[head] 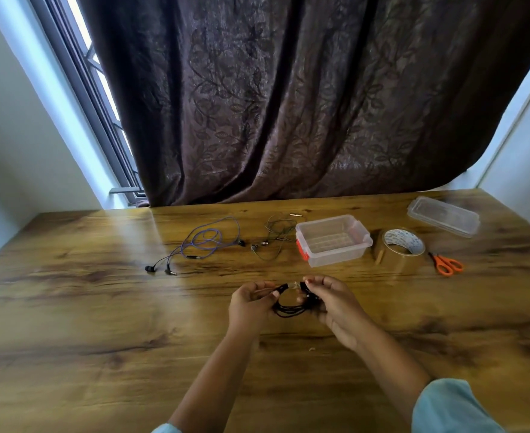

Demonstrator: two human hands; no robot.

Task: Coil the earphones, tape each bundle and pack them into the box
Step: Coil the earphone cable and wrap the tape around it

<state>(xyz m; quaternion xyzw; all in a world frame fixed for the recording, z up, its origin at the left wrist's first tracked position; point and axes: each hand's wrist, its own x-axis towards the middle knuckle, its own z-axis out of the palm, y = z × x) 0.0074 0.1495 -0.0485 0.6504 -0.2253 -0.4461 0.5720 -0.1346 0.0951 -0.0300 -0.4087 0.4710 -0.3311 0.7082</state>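
Note:
A coiled black earphone bundle (289, 308) hangs between my two hands above the middle of the wooden table (101, 307). My left hand (249, 304) grips its left side, and my right hand (335, 304) pinches its right side near the top, where a bit of clear tape shows. Purple earphones (204, 242) lie loose at the back left. Beside them, thin green earphones (273, 242) lie loose too. The clear plastic box (332, 240) with orange clips stands open behind my hands. A roll of brown tape (402, 246) sits to its right.
Orange-handled scissors (448, 264) lie right of the tape. The clear box lid (443, 215) rests at the back right corner. A dark patterned curtain (288, 104) hangs behind the table, with a window (98, 98) to its left.

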